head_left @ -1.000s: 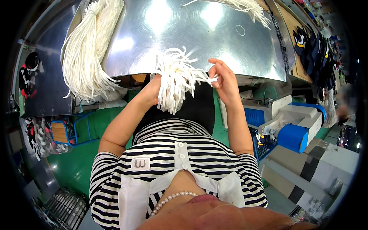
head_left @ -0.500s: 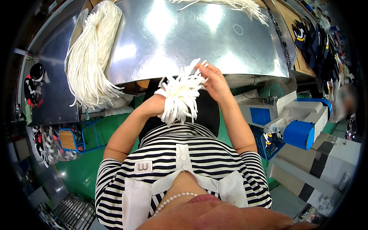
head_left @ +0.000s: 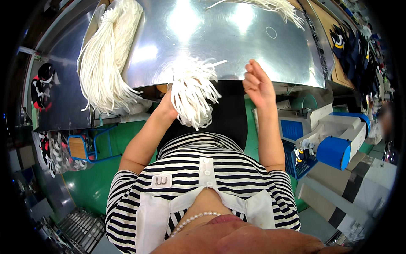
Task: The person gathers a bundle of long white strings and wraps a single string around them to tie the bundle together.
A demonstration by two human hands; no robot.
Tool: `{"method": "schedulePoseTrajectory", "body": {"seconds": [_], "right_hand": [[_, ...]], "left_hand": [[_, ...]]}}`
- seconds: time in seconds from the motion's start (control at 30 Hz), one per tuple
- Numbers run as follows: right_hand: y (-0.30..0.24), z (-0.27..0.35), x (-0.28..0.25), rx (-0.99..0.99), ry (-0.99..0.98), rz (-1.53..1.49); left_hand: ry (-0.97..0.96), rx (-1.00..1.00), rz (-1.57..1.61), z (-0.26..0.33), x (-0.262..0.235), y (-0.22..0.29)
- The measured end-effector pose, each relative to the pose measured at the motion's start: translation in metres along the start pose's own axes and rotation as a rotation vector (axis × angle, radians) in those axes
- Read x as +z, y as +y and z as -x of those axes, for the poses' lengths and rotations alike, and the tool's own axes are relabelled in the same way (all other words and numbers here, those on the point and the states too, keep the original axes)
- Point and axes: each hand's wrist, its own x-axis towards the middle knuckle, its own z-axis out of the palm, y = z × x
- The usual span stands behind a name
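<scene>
A bunch of white cords [head_left: 193, 91] spreads out in front of my waist, close to the near edge of the metal table. My left hand [head_left: 170, 104] is closed around it, and the cords cover most of its fingers. One cord end sticks out from the bunch toward the right. Beyond that end, over the table's edge, my right hand [head_left: 259, 84] is raised with its fingers curled in, apart from the bunch. Whether anything is inside the curled fingers is hidden. A long tied bundle of white cords [head_left: 108, 63] lies on the table to the left, its ends hanging over the edge.
The shiny metal table [head_left: 228, 51] stretches ahead. On it lie more white cords [head_left: 275, 8] at the far side and a thin white ring [head_left: 271, 32]. A blue and white machine [head_left: 334, 144] stands at right, above a blue crate [head_left: 298, 163]. A blue-framed stool [head_left: 80, 147] is at left.
My right hand has drawn away from the cords to the right, and its fingers have curled. The bunch in my left hand has shifted slightly up.
</scene>
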Motion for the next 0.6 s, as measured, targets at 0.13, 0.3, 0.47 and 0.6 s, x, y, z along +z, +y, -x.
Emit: {"method": "schedulePoseTrajectory", "body": {"seconds": [0.13,0.3,0.47,0.6], "right_hand": [[-0.008,0.008,0.004,-0.193,0.109,0.290],[0.051,0.014,0.044,-0.042,-0.025,1.051],[0.030,0.000,0.038,-0.096,0.142,0.796],[0.023,0.008,0.036,0.012,0.127,0.410]], "left_hand": [[-0.038,-0.027,0.050,-0.008,-0.005,0.003],[0.112,0.063,-0.080,0.006,0.049,-0.008],[0.043,-0.041,0.003,-0.005,0.015,-0.004],[0.044,-0.030,0.070,-0.006,0.015,-0.005]]}}
